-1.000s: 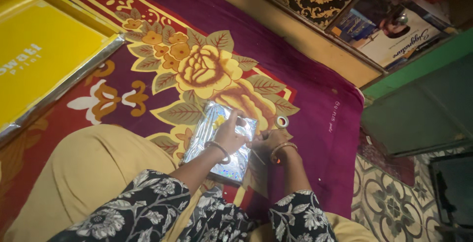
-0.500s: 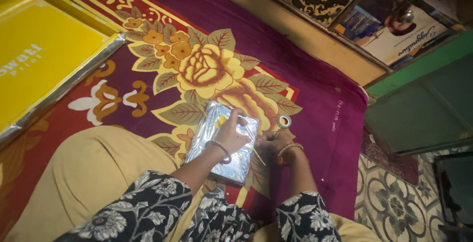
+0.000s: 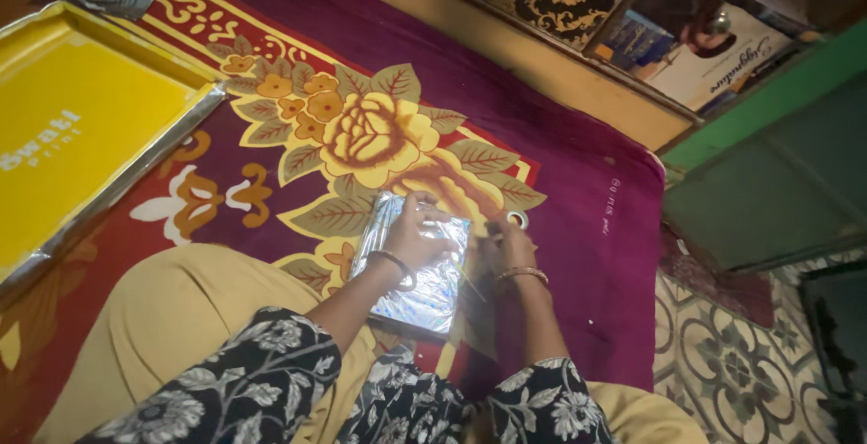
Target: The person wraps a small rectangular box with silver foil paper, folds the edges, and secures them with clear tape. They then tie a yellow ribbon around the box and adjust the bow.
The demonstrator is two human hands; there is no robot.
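Left hand (image 3: 417, 232) lies flat, fingers spread, pressing on the silver foil-wrapped packet (image 3: 417, 268) on the maroon flowered rug (image 3: 578, 164). Right hand (image 3: 508, 243) sits at the packet's right edge, grip unclear, beside a small tape roll (image 3: 517, 219). Yellow tray (image 3: 81, 128) lies well left.
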